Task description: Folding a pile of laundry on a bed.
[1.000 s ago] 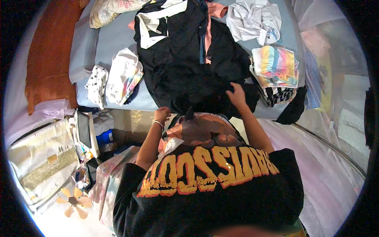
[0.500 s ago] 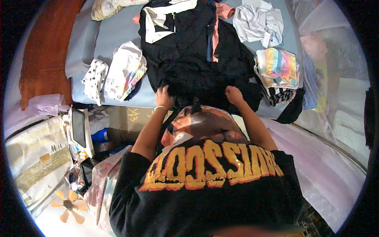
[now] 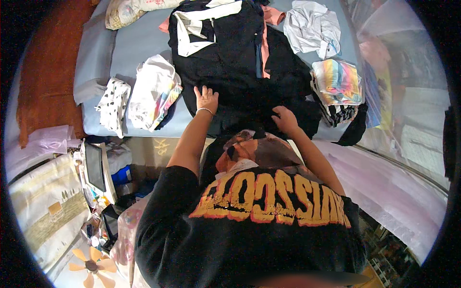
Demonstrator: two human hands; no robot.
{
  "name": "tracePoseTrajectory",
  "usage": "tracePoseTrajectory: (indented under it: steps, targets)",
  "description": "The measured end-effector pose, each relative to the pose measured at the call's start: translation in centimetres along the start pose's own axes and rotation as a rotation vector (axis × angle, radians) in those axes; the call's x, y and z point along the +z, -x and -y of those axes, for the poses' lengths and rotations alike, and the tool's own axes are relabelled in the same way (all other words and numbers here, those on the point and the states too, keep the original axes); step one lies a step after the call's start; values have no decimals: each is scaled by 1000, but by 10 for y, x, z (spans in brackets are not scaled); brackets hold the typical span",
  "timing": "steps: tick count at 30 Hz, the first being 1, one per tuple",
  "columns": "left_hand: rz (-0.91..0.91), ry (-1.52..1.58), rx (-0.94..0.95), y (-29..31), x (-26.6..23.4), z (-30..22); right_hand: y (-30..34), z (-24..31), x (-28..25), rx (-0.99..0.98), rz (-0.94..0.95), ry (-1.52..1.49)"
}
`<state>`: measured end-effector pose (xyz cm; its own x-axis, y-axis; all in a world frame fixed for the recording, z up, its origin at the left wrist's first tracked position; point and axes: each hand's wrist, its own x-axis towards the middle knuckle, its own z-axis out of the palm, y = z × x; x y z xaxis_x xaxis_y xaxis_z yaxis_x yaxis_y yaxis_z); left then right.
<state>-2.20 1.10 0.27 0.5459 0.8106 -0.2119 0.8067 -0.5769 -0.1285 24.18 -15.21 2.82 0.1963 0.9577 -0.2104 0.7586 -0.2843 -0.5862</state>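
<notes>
A large black cloth garment [image 3: 230, 72] lies spread over the bed in front of me, its near end reaching the bed's edge by my body. My left hand [image 3: 206, 100] rests flat on its left part, fingers spread, a light band round the wrist. At the garment's near right part is my right hand [image 3: 285, 120], fingers loosely bent and slightly apart, touching the cloth with no fold visibly gripped. On the garment's far part lies a white cloth piece [image 3: 192, 48], with a salmon-pink garment [image 3: 265, 53] showing beside the dark cloth.
A folded white garment [image 3: 151, 91] and a black-spotted white cloth [image 3: 114, 103] lie on the left. To the right are a pastel-striped folded stack [image 3: 338, 84] and a crumpled white shirt [image 3: 313, 29]. A fan [image 3: 91, 265] and a framed panel [image 3: 94, 165] stand lower left; sheer netting hangs right.
My left hand has moved away from me onto the cloth, its fingers now spread. The right hand has shifted slightly nearer me and loosened. The black cloth's near part looks flatter.
</notes>
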Motion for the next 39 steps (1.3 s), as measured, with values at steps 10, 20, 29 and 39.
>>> tracePoseTrajectory:
  steps: [10, 20, 29, 39]
  targets:
    - [125, 88, 32, -9, 8, 25, -55, 83, -6, -287, 205, 78]
    - [159, 338, -62, -2, -4, 4, -41, 71, -13, -301, 449, 154]
    - [-615, 996, 338, 58, -153, -15, -58, 63, -13, -161, 327, -38]
    - [-738, 940, 172, 107, -154, 12, -44, 22, -32, -358, 357, 651]
